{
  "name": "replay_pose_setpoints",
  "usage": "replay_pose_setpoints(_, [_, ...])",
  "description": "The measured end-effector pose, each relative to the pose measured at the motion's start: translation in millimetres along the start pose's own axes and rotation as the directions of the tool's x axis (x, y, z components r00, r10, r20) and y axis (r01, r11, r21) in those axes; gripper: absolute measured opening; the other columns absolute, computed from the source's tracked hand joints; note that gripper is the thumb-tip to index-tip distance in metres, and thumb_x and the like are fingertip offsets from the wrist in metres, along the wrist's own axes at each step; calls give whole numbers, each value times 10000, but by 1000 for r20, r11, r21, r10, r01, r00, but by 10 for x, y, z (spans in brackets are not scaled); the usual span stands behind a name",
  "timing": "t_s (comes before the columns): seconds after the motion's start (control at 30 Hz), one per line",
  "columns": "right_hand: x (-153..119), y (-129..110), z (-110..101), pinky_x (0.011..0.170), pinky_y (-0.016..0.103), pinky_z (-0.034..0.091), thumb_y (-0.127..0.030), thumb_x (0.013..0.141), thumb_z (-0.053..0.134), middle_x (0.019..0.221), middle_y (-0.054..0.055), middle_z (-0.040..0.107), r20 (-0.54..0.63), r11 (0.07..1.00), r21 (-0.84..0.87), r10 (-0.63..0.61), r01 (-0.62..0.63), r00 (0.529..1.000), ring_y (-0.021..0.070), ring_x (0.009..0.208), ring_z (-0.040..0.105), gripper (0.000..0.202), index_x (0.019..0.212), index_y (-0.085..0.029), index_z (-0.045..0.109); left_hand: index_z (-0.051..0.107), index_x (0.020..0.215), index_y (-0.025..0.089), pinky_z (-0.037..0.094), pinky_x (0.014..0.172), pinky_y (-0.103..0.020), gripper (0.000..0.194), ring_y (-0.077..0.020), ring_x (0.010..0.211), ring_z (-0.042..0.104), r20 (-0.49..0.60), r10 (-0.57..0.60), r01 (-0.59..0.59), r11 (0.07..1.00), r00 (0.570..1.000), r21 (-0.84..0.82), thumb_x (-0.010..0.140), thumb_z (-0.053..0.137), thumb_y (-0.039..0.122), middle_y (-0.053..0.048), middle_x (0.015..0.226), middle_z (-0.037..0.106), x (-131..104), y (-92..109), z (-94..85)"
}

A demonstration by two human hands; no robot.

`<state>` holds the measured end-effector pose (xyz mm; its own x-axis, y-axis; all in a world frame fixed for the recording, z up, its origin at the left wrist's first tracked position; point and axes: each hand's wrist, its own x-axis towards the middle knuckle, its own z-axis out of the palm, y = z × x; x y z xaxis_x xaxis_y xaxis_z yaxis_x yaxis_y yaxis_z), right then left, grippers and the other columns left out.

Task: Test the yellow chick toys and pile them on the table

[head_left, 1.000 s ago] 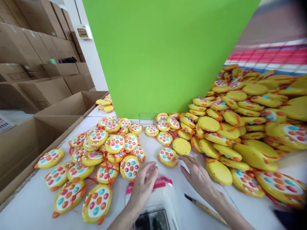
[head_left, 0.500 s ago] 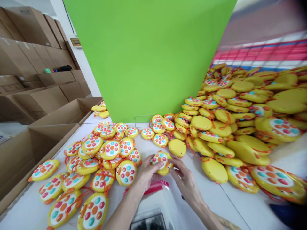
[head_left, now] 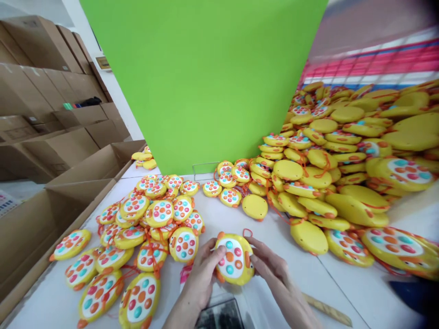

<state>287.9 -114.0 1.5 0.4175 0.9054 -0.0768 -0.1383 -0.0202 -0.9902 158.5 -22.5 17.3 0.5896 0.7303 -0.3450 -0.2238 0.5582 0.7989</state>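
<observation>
Between my two hands is a yellow duck-shaped button toy (head_left: 234, 258), its white face with red, orange and teal buttons turned up toward me. My left hand (head_left: 205, 269) grips its left side, thumb on the buttons. On the toy's right edge, by the orange beak, the fingers of my right hand (head_left: 270, 267) are closed. A small red cord loop (head_left: 247, 232) sticks up behind the toy. Below it lie a clear plastic bag and a dark-windowed device (head_left: 221, 314), partly covered by my left forearm.
A heap of like toys (head_left: 161, 213) lies left on the white table, with a bigger pile (head_left: 318, 173) at right, many face down. A green panel (head_left: 206, 82) stands behind. An open carton (head_left: 78, 192) flanks the left edge. A wooden strip (head_left: 327, 309) lies front right.
Both hands have drawn the toy nearer to me, and it looks larger and turned more face-up. Its cord loop now shows. The view has shifted slightly.
</observation>
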Motion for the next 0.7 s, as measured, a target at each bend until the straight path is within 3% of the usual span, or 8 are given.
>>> replay_pose_setpoints(0.17, [-52,-39,24,815,314,523,-515,785,591,1186,85,630,-28,1000,1,-13,13,1000,235,1055,591,468,1157,-231,583,607,918,177,464,593,-222,293,-149,721,616,-25,42,-42,999,999,2,712,713,358,-16,777,645,-123,-87,-36])
replay_pose_setpoints(0.27, [-65,-48,53,831,330,515,-524,774,596,1109,94,657,-22,999,-15,-40,40,999,244,1008,608,485,1131,-196,586,583,968,181,457,570,-229,333,-181,775,630,30,37,-39,998,999,49,735,685,396,-50,866,659,-216,-101,25])
replay_pose_setpoints(0.37, [-66,-35,76,725,316,523,-522,785,576,919,77,684,3,992,-117,-36,36,999,224,826,631,443,1039,-160,596,562,1050,178,495,671,-275,459,-229,869,634,137,49,-64,993,989,104,678,727,390,-83,971,663,-305,-95,57])
replay_pose_setpoints(0.43, [-65,-22,90,698,300,514,-525,806,541,866,61,678,43,982,-187,-34,42,998,211,789,621,423,1012,-159,592,529,1139,192,503,769,-306,569,-246,938,621,136,23,-49,980,990,191,637,760,329,-86,1044,654,-352,-103,30])
replay_pose_setpoints(0.53, [-29,7,78,668,282,513,-533,845,463,884,55,676,133,944,-321,-42,83,990,199,785,623,433,1070,-181,580,494,1205,199,501,833,-325,651,-262,1007,602,13,59,-60,962,998,267,619,766,271,-99,1123,637,-373,-113,-76])
replay_pose_setpoints(0.6, [61,45,10,639,284,522,-521,863,427,945,70,672,124,873,-466,-96,144,988,192,767,632,430,1111,-200,569,504,1185,181,514,815,-337,645,-271,983,617,-84,123,-101,968,989,228,606,772,275,-114,1096,653,-337,-61,-166])
replay_pose_setpoints(0.7, [352,140,-206,688,329,539,-479,857,445,1064,105,642,73,634,-721,-333,280,940,219,850,639,390,1101,-204,576,536,1100,181,539,708,-308,577,-239,866,656,-280,230,-210,972,932,101,586,785,260,-80,958,692,-214,187,-310])
